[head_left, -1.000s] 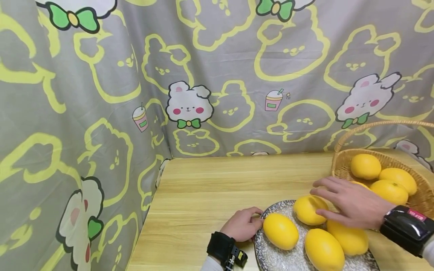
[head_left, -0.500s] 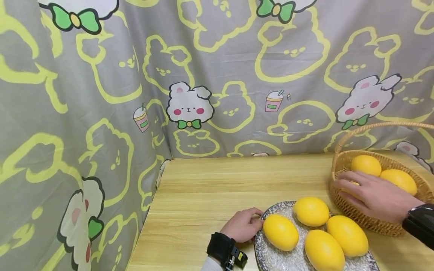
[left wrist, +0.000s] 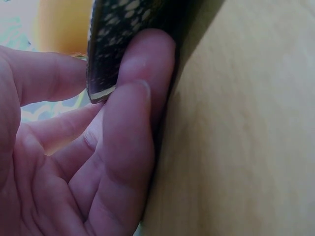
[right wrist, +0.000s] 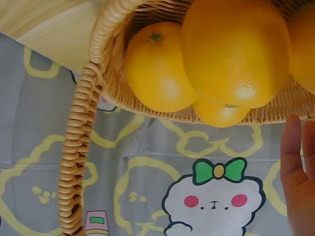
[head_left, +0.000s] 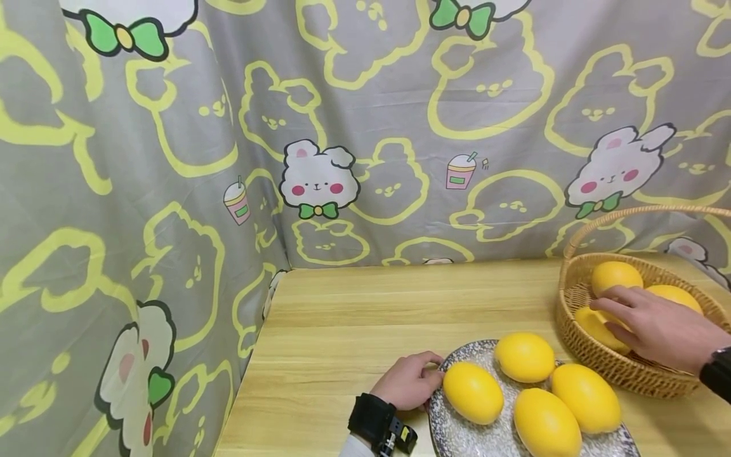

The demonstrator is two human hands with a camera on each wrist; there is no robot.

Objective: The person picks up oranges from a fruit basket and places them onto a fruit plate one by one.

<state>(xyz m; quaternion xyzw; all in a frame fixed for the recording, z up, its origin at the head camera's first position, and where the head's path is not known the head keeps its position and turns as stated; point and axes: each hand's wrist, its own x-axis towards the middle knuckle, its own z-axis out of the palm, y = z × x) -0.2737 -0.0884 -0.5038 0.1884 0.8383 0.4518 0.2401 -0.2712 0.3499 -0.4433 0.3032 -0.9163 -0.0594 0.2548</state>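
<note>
Left hand [head_left: 407, 381] pinched the speckled dark ceramic plate's [head_left: 457, 438] rim; beside it, right hand [head_left: 657, 327], fingers spread, rested on yellow oval fruit [head_left: 599, 325] in the woven wicker basket [head_left: 605, 365].

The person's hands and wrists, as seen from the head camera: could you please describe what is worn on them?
Both hands are bare. The left hand has a black strap round its wrist carrying a small black device with a yellow mark, and a pale grey sleeve edge shows below it. The right hand has a black band at the wrist, cut off by the frame edge.

Woven wicker basket [head_left: 594, 355], speckled glazed plate [head_left: 457, 431]
</note>
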